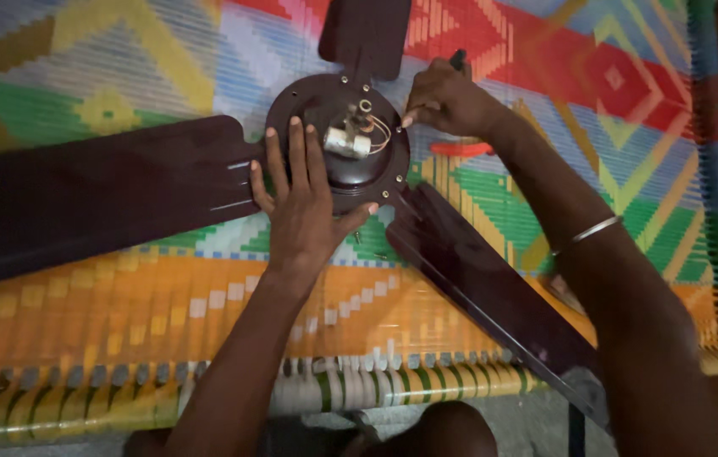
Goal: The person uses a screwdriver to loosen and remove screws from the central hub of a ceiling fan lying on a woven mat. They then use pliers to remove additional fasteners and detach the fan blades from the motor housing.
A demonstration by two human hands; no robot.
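Lying flat on a brightly woven cot [122, 76], the dark brown ceiling fan [338, 144] had its round motor housing turned face up, with three blades spreading out: one long blade [96, 190] to the left, one [365, 34] pointing away at the top, and one [486, 292] running down to the right. The left hand [300, 203] lay spread wide and flat on the near side of the housing, fingers pointing away, pressing on it rather than gripping anything. The right hand [444, 97] was curled at the far right edge of the housing, closed around a dark tool [459, 59] whose tip was hidden; what kind of tool it was could not be told. At the centre of the housing a small pale cylindrical part [347, 141] sat beside the shaft stub, with thin wires [383, 131] looping from it. Small bright screws showed around the rim, and a red-handled tool [461, 149] lay on the cot just beyond the housing, below the right hand. Judging by this, the blades looked attached and the work on the housing rim seemed midway, the wiring left exposed and uncovered.
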